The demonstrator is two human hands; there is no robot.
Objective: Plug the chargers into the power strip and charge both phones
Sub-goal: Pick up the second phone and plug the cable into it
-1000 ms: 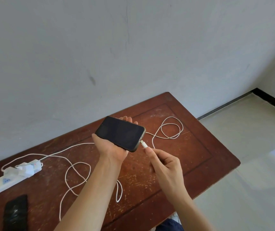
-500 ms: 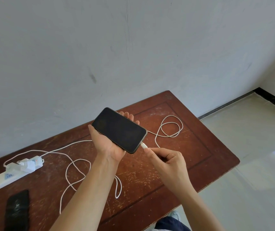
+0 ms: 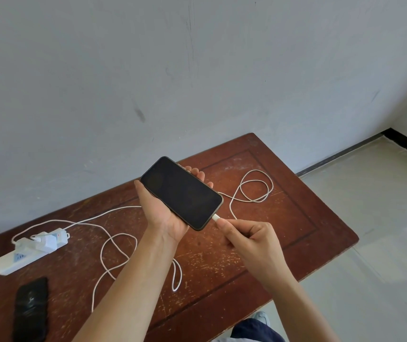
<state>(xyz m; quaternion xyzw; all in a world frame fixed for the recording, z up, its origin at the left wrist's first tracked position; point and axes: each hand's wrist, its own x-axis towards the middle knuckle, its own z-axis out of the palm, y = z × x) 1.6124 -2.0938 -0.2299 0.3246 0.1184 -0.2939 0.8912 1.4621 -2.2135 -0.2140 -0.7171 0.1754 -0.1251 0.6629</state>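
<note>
My left hand (image 3: 165,215) holds a black phone (image 3: 181,192) screen-up above the table, its screen dark. Between thumb and fingers my right hand (image 3: 249,239) pinches the white cable plug (image 3: 216,217), which touches the phone's lower end. That white cable (image 3: 251,191) loops on the table behind the phone. A white power strip (image 3: 24,255) lies at the left with two white chargers (image 3: 47,241) plugged in. A second black phone (image 3: 31,311) lies flat near the front left edge. Another white cable (image 3: 113,250) curls across the middle.
The brown wooden table (image 3: 283,225) stands against a grey wall, its right end bordering a tiled floor (image 3: 370,255). Part of my leg and a shoe (image 3: 259,319) show below the front edge.
The phone has risen a little and tilted, and my right hand has brought the plug up against its lower end. The view has shifted slightly.
</note>
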